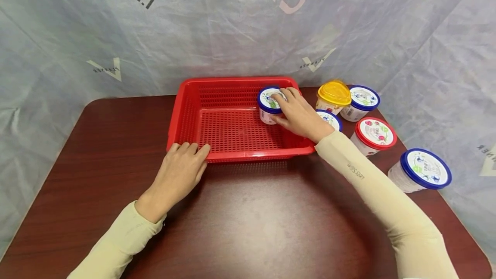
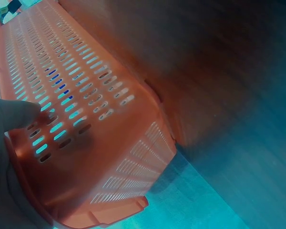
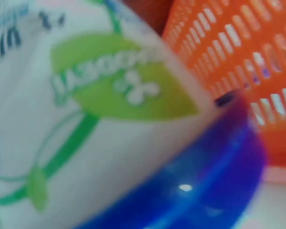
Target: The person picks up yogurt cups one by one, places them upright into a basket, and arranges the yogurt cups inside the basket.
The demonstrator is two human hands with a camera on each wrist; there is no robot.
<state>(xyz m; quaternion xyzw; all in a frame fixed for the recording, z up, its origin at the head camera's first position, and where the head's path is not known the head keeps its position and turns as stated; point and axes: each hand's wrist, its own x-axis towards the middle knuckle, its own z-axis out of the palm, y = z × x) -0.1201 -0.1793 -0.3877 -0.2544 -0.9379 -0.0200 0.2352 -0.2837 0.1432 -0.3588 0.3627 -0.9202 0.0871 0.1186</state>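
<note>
Cream fabric right sleeve [image 1: 420, 244] nearest us, right of red perforated plastic basket [image 1: 240, 156]. Our left hand [image 1: 181, 170] grips basket's near-left rim; right hand's [image 1: 299, 113] fingers clasp round white plastic tub [image 1: 268, 106], blue-rimmed lid, inside basket's right end. Placing step, we judge; next calls for settling tub, releasing.

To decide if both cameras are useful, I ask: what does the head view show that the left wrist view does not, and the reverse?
Only the head view clearly shows the right hand holding a blue-lidded tub, plus the yellow-lidded tub and red-lidded tub. Only the left wrist view shows the left thumb at the outer slotted side of the red plastic basket. Both share this basket, the left hand and the dark brown table.
</note>
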